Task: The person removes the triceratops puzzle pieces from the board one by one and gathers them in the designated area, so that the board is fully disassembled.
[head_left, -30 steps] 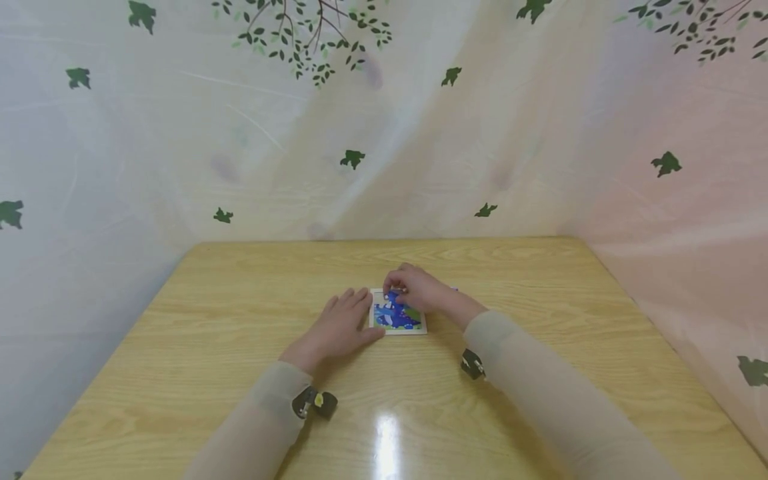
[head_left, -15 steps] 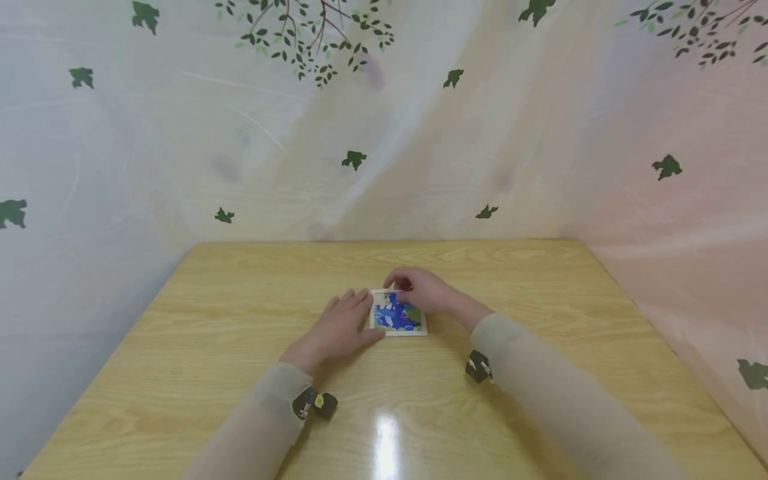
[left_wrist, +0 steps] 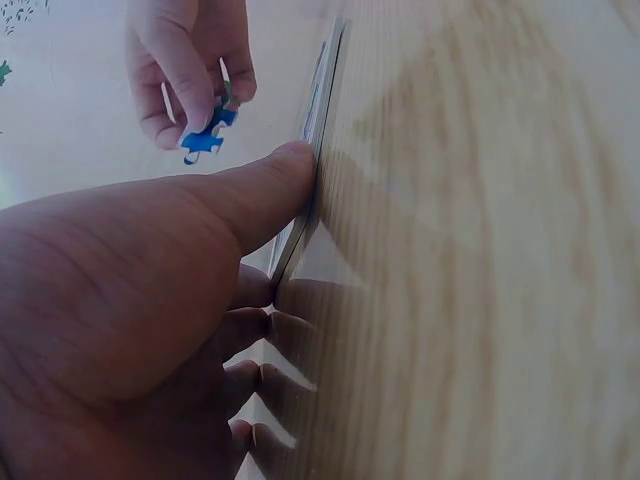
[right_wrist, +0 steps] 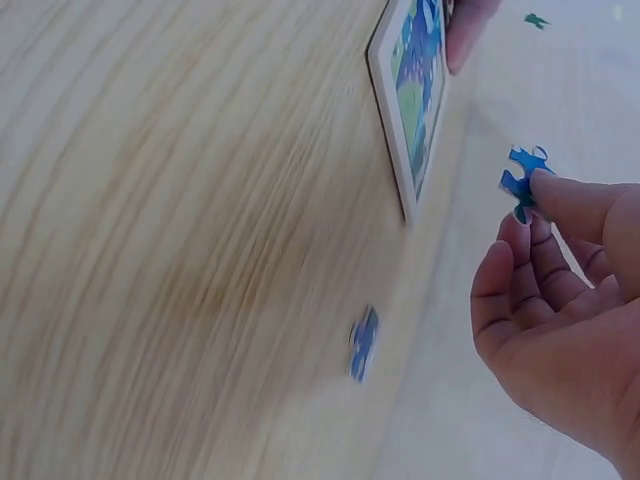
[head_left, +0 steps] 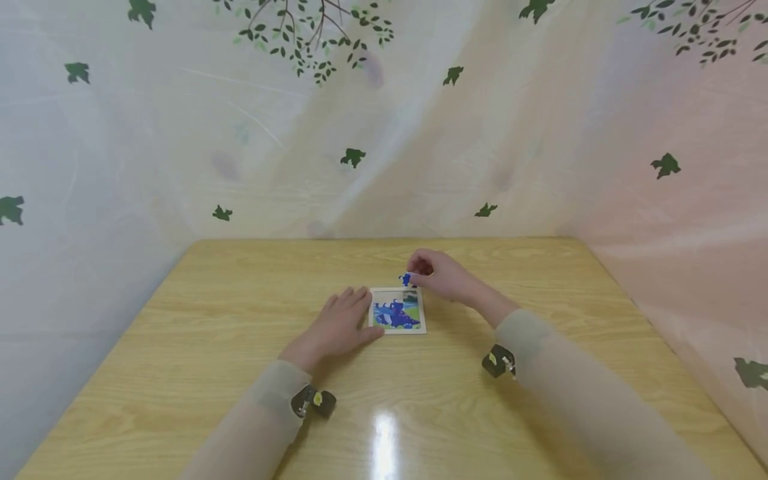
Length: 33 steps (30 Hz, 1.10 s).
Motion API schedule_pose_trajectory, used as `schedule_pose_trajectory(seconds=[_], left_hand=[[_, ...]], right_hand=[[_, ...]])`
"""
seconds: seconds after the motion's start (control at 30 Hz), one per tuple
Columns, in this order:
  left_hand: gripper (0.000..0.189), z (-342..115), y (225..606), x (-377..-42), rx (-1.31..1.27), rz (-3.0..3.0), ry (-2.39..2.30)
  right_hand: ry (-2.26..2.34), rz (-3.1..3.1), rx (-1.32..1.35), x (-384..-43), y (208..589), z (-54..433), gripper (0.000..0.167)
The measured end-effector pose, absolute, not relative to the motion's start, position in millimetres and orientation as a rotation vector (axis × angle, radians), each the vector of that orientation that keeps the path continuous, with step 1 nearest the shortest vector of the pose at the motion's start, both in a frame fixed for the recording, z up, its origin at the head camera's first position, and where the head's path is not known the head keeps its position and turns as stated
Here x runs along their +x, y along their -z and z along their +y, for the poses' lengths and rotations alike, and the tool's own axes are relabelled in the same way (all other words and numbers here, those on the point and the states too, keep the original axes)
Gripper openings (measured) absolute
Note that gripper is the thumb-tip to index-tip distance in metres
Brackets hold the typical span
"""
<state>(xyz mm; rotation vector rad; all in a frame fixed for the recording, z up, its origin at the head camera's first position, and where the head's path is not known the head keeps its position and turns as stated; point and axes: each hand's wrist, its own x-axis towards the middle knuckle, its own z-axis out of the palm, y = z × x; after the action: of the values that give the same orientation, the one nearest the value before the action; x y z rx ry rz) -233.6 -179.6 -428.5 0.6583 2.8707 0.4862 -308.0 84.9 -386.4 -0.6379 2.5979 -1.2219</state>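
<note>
A small white-framed jigsaw puzzle [head_left: 403, 332] with a blue dinosaur picture lies mid-table. Its lower part is filled with pieces, while a pale strip of bare backing shows along the top. My left hand [head_left: 339, 327] rests at its left side, fingers straight, thumb on the near corner; the left wrist view shows the thumb [left_wrist: 265, 190] pressing the frame edge. Just beyond the top edge, my right hand [head_left: 444, 275] pinches a blue puzzle piece [head_left: 408, 280] between thumb and fingers. In the right wrist view that piece [right_wrist: 520, 180] is held up above the table.
A loose blue puzzle piece [right_wrist: 364, 344] lies on the wooden table [head_left: 240, 293] to the right of the puzzle; in the head view the right arm hides it. A pale curtain [head_left: 288, 167] with leaf prints hangs behind the table and along its sides.
My right hand has lifted the blue puzzle piece out of the puzzle's top part and moved away and to the right, baring the backing there. The left hand has stayed in place.
</note>
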Motion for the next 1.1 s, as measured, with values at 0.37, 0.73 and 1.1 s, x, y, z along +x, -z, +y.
schedule_pose_trajectory(seconds=[0.37, 0.73, 1.1], left_hand=[[0.087, -180, 425, -232, 0.662, 2.865, -0.475], [0.087, -179, 424, -232, 0.669, 2.867, -0.461], [0.088, -179, 426, -232, 0.676, 2.868, -0.474]], right_hand=[[1.147, 2.676, -0.647, -305, 377, 132, 0.008], [1.127, 2.705, -0.592, -300, 380, 175, 0.009], [1.089, 2.684, -0.549, -300, 390, 193, 0.013]])
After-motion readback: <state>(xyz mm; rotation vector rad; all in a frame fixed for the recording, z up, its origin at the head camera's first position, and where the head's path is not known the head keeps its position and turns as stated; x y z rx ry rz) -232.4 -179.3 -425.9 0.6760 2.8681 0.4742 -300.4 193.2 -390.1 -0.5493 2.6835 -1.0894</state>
